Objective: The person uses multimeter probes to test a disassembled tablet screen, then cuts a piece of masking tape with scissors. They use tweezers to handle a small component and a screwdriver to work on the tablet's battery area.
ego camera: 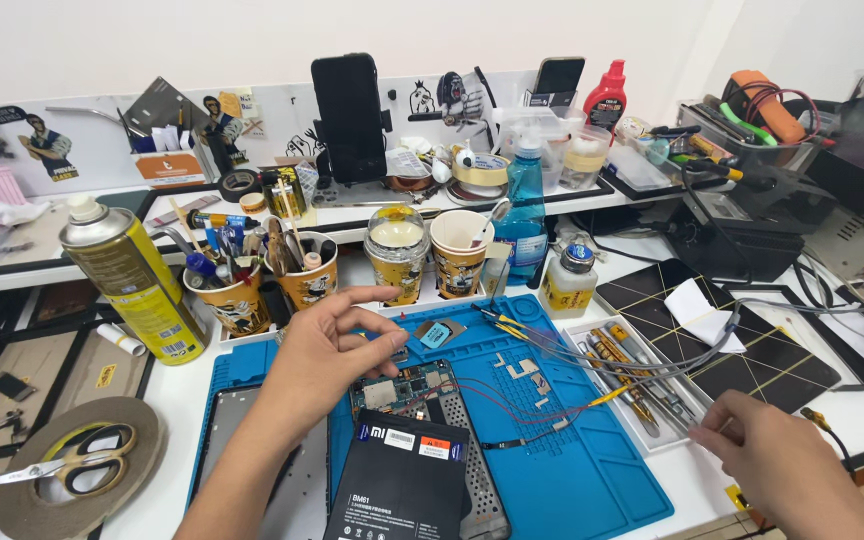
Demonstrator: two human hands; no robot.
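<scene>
My left hand (327,350) hovers over the blue repair mat (562,470), fingers pinched on a small dark part just above the opened phone (422,440). The phone lies with its circuit board (407,385) exposed and a black battery (397,480) resting on its lower part. My right hand (767,460) is at the mat's right edge, fingers closed on thin wires (652,375) that run back across the mat toward probe tips (492,315). Small metal shields (522,370) lie loose on the mat.
A tool tray (642,420) with tweezers sits right of the mat. Cups of tools (242,295), a yellow spray can (137,280) and bottles (524,215) stand behind. Scissors on a tape roll (72,465) lie at left. A black phone on a stand (350,115) stands at the back.
</scene>
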